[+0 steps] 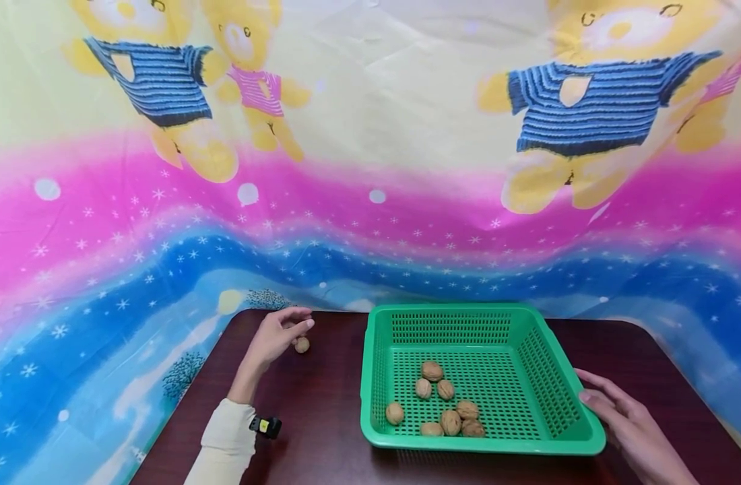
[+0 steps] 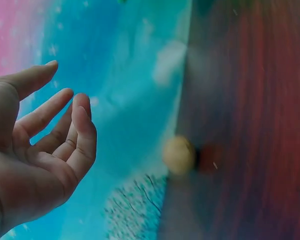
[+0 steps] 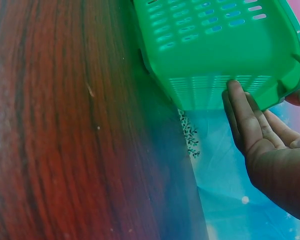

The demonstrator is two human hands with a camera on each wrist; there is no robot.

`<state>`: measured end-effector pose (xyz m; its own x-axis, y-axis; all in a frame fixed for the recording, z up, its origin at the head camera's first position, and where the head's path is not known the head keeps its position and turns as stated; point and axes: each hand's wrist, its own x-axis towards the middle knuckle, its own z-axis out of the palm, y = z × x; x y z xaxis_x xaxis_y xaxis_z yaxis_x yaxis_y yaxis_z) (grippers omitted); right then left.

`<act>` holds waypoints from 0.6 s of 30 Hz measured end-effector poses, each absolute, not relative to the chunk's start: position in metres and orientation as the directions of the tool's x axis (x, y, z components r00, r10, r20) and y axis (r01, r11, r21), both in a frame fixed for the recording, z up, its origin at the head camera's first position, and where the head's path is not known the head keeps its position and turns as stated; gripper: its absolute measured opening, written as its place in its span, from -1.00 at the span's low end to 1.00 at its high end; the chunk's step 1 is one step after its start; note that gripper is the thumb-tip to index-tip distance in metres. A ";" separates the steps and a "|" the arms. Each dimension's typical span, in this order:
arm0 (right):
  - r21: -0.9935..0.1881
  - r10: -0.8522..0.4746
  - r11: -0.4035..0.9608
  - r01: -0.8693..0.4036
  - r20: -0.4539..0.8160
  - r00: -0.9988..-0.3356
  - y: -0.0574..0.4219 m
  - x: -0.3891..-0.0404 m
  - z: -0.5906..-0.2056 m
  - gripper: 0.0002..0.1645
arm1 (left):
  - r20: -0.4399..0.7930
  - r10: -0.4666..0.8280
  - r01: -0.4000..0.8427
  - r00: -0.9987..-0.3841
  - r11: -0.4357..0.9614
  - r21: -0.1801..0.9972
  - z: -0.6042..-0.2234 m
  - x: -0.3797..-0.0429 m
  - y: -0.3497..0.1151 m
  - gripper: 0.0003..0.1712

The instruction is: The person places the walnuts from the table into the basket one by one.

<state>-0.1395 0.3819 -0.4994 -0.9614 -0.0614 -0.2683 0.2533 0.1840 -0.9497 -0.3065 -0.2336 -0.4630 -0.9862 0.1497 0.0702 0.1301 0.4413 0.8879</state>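
Note:
My left hand (image 1: pixel 276 337) hovers over the far left of the table, fingers loosely bent and holding nothing. Just beside its fingertips a single brown walnut (image 1: pixel 302 345) sits on the wood. In the left wrist view this walnut (image 2: pixel 179 155) appears apart from the hand (image 2: pixel 45 150). A green plastic basket (image 1: pixel 486 446) with slotted walls stands right of centre. Several walnuts (image 1: pixel 451 422) lie on its floor, towards the left and near side. My right hand (image 1: pixel 631 421) holds the basket's right side, thumb at the rim and fingers (image 3: pixel 246 122) against the outer wall.
The dark red-brown table (image 1: pixel 322 411) has a rounded far edge. Behind it hangs a cloth (image 1: pixel 370 202) printed with bears and snowflakes. A small black device (image 1: pixel 265 426) is worn on the left wrist, at the end of a pale sleeve (image 1: pixel 228 434).

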 end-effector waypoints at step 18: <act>-0.940 -0.056 0.188 0.283 -0.298 -0.953 0.381 -0.137 -0.496 -0.12 | -0.024 0.033 -0.003 -0.999 0.513 0.858 -0.509 -0.326 -0.258 -0.48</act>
